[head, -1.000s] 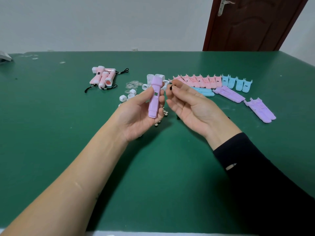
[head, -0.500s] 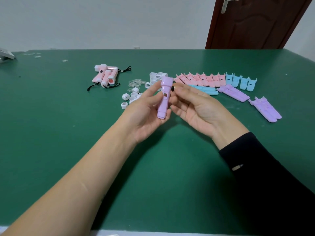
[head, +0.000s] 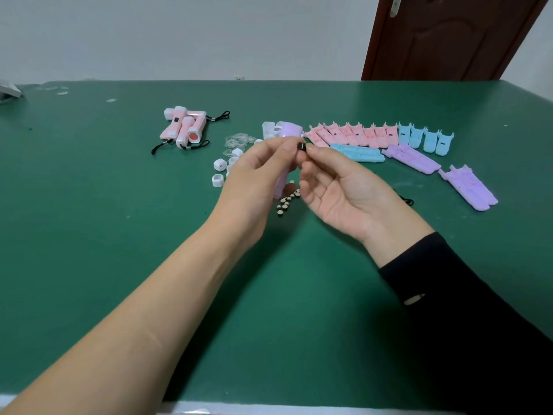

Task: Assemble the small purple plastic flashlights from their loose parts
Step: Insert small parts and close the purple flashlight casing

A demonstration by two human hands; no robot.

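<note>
Your right hand (head: 338,190) pinches a small black part (head: 301,147) between thumb and forefinger, just beside the purple flashlight (head: 289,131) that your left hand (head: 254,181) grips with curled fingers, head end up. Both are above the green table (head: 89,205), with loose purple shells (head: 413,158) lying to the right.

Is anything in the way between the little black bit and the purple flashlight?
Nothing visible. The right hand pinches the black bit right beside the purple flashlight, which the left hand grips.
</note>
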